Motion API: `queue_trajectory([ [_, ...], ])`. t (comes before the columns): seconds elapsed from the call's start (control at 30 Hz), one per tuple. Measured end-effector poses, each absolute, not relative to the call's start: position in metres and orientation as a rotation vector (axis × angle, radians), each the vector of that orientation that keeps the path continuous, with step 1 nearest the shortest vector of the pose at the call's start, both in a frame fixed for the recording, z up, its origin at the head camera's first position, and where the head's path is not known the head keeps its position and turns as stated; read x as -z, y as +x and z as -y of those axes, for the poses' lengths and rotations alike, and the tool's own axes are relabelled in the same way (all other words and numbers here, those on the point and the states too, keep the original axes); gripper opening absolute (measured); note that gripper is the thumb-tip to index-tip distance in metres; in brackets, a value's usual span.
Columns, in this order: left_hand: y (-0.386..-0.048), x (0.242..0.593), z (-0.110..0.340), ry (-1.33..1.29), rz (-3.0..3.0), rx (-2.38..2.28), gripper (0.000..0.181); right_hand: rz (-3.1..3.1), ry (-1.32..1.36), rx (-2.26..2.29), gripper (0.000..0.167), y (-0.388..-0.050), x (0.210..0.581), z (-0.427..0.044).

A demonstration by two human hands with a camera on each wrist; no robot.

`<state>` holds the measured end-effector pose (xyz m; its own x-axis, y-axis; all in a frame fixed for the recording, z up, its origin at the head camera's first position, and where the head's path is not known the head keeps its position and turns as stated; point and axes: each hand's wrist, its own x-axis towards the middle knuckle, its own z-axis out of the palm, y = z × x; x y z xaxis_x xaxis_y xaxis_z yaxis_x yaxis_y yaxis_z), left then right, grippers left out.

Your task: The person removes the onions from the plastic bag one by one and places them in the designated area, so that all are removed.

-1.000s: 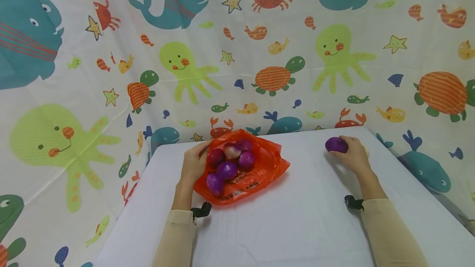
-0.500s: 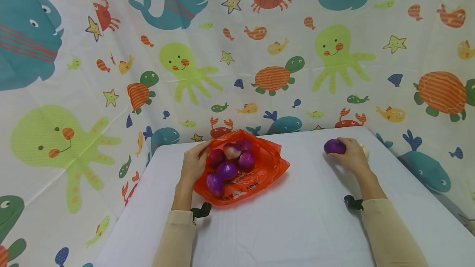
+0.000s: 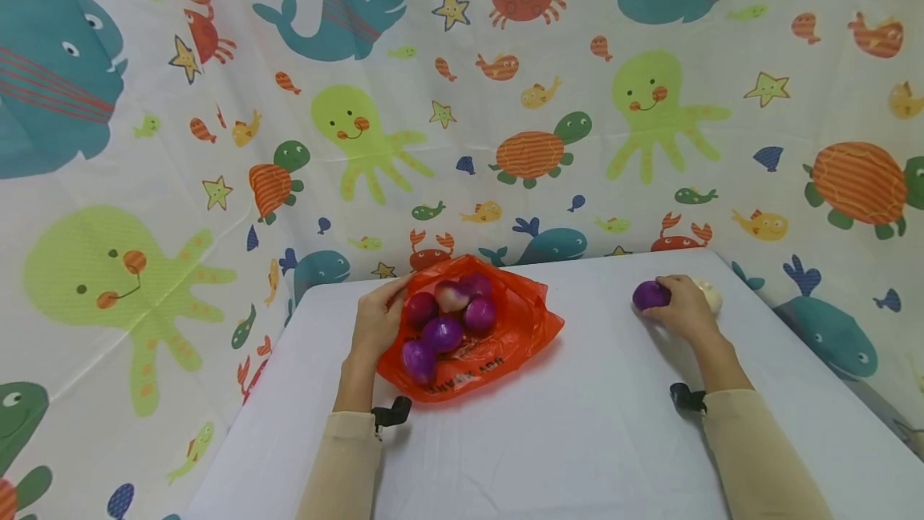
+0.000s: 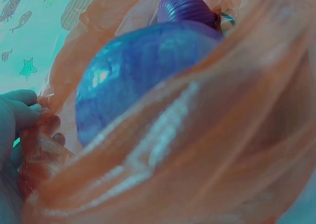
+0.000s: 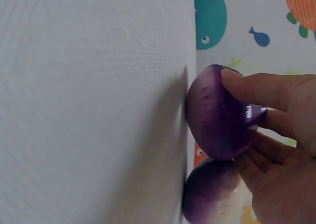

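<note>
My left hand (image 3: 375, 321) grips the left edge of an orange-red plastic bag (image 3: 525, 318), its mouth spread wide. Several purple onions (image 3: 442, 334) lie inside, one with a paler side (image 3: 451, 295). Close up in the left wrist view, the bag's film (image 4: 163, 140) partly covers a big onion (image 4: 133, 70), with fingers (image 4: 22, 105) pinching the film. At the right, my right hand (image 3: 686, 310) holds a purple onion (image 3: 651, 296) between thumb and fingers, at the tabletop. Just beyond that hand sits a white-and-purple onion (image 5: 210, 192), partly hidden by it.
A white cloth (image 3: 563, 432) covers the table. Behind and to the left hangs a curtain (image 3: 462, 207) printed with sea animals, meeting the table's back edge. A wide stretch of cloth lies between the bag and my right hand.
My right hand has lowered the purple onion a little toward the table, and more of the pale onion behind it shows. My left hand and the bag have stayed put.
</note>
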<state>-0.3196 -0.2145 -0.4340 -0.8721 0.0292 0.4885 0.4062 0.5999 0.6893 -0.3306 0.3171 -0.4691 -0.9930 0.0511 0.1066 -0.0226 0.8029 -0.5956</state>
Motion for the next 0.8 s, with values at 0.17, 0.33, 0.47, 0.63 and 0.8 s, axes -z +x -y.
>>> queue_trajectory([
  [0.17,-0.3191,0.4344,0.2149,-0.345,2.397,1.192,0.038,2.860,-0.021,-0.951,0.078,-0.3300,0.4683,-0.3166],
  [0.33,-0.3210,0.4344,0.2150,-0.372,2.376,1.180,0.036,2.851,-0.035,-0.957,0.077,-0.3296,0.4680,-0.3161],
  [0.47,-0.3213,0.4344,0.2151,-0.372,2.371,1.173,0.035,2.840,-0.029,-0.956,0.077,-0.3288,0.4675,-0.3161],
  [0.63,-0.3199,0.4349,0.2159,-0.357,2.383,1.179,0.036,2.837,-0.032,-0.979,0.079,-0.3285,0.4692,-0.3159],
  [0.8,-0.3183,0.4339,0.2159,-0.351,2.387,1.188,0.036,2.840,-0.036,-0.968,0.080,-0.3301,0.4718,-0.3161],
])
